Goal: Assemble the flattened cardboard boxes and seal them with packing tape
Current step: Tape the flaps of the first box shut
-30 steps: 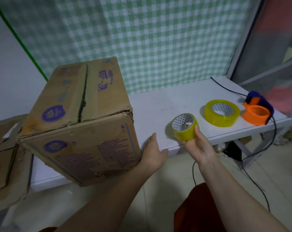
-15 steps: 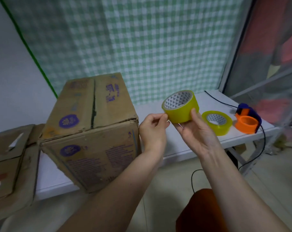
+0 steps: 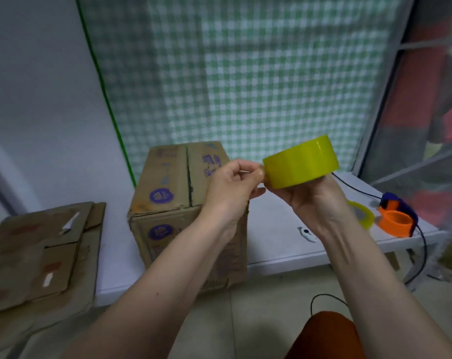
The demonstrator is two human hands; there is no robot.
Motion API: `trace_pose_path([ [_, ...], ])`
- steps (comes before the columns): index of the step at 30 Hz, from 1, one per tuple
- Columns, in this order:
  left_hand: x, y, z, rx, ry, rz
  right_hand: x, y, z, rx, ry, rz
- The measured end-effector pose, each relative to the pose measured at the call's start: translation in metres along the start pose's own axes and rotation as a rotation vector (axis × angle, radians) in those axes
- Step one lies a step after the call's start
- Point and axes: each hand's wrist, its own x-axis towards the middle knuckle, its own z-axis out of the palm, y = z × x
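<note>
Curled left-hand fingers (image 3: 241,174) pinching at the near edge of a yellow-green packing tape roll (image 3: 301,161), raised mid-frame. Right hand (image 3: 315,200) gripping that roll from beneath. Behind the left hand (image 3: 230,189), a brown assembled cardboard box (image 3: 173,203) standing on a white table (image 3: 279,244). Flattened brown cardboard sheets (image 3: 36,257) at lower left. At right: second yellow tape roll (image 3: 363,216), orange-and-purple tape dispenser (image 3: 398,218), black cable (image 3: 424,252).

Two tape rolls (image 3: 301,168) (image 3: 363,215), one assembled box (image 3: 183,203), one orange dispenser (image 3: 397,220), flattened cardboard (image 3: 38,252).
</note>
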Motion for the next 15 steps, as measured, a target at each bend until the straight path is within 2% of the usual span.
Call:
trace_pose_path([
  [4,-0.01,0.008,-0.043,0.038,0.079,-0.031,0.008,0.022,0.027,-0.288,0.08,-0.113],
  [8,-0.031,0.012,-0.087,0.057,0.112,-0.122,0.015,0.033,0.033,-0.494,0.284,-0.223],
  [12,-0.04,0.016,-0.123,-0.002,0.116,-0.216,0.011,0.05,0.054,-0.585,0.23,-0.257],
  [15,-0.043,0.018,-0.14,-0.024,0.169,-0.217,0.008,0.058,0.075,-0.57,0.152,-0.23],
])
